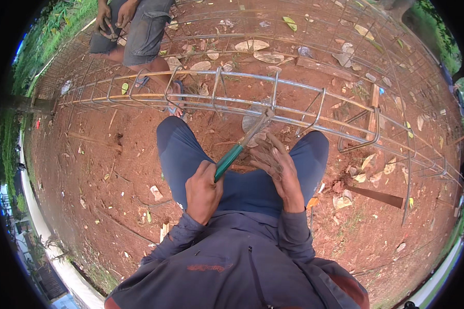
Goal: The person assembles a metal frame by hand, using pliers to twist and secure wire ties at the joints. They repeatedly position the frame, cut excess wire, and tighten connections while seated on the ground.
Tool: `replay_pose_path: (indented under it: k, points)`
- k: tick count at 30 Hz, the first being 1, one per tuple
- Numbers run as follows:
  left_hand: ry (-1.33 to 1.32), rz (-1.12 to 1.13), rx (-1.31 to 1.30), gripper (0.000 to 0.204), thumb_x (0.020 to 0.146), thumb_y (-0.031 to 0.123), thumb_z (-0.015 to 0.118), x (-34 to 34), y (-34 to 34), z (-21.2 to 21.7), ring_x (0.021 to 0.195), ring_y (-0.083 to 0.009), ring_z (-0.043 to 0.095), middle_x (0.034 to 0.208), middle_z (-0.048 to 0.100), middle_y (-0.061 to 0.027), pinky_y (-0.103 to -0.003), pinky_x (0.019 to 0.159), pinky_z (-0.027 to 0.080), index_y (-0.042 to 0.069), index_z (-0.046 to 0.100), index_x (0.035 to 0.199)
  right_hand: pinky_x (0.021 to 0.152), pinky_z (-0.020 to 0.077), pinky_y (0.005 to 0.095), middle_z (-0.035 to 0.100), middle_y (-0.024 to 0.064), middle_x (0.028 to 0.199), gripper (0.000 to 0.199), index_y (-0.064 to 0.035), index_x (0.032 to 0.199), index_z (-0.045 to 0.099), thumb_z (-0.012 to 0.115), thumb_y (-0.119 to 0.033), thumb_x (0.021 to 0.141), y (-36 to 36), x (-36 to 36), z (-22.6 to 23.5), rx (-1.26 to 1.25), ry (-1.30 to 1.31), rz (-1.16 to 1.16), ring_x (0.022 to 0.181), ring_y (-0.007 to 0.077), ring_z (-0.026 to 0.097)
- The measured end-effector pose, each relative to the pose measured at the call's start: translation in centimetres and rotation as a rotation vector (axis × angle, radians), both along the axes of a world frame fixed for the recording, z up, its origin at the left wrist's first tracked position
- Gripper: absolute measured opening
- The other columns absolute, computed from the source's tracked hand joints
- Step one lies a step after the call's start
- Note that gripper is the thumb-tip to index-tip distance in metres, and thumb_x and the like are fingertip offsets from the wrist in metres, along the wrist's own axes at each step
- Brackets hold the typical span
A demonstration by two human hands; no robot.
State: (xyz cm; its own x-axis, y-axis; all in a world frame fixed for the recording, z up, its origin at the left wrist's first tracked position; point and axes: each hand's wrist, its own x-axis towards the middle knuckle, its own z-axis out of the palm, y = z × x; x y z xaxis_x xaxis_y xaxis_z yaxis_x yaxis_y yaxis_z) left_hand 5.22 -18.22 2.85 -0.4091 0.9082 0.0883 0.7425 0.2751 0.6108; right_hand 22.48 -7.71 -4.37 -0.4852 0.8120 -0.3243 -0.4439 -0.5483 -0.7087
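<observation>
My left hand (203, 190) is wrapped round the green handles of a pair of pincers (231, 160). The steel head of the pincers reaches up and away to a lower bar of the long rebar cage (294, 122), touching or almost touching it beside a square stirrup (274, 88). Just right of the pincers, my right hand (276, 167) has its fingers stretched and apart, dusty with soil. No held thing shows in it. The cage runs across in front of my knees, its bars joined by several bent stirrups.
At the far left a person in dark shorts (148, 36) is behind the cage, with both hands (116, 15) low in front. More thin steel bars and mesh (397, 56) spread behind. A wooden plank (376, 196) and dry leaves (252, 45) lie on reddish soil.
</observation>
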Motion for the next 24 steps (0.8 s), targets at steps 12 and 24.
replay_pose_path:
  k: [12,24]
  points:
    - [-1.094,-0.034,-0.410,0.035,0.105,0.033,0.063,-3.1,-2.8,-2.3,0.080,-0.0120,0.065,0.095,0.071,-0.0066,-0.030,0.071,0.054,0.000,0.073,0.112,0.058,0.0405,0.0236,0.045,-0.0046,0.073,0.027,-0.0013,0.120,0.066,0.056,-0.024,0.110,2.4,-0.4,-1.2,0.159,-0.438,-0.083,0.061,0.0058,0.041]
    - [0.162,-0.463,-0.391,0.026,0.089,0.028,0.070,-4.7,5.5,-6.7,0.082,-0.0399,0.071,0.084,0.073,-0.0203,-0.049,0.074,0.056,0.003,0.077,0.089,0.065,0.0401,0.0279,0.045,-0.0014,0.081,0.033,0.0005,0.124,0.064,0.052,-0.027,0.111,2.8,5.1,-3.8,0.066,-0.435,-0.380,0.072,0.0084,0.041]
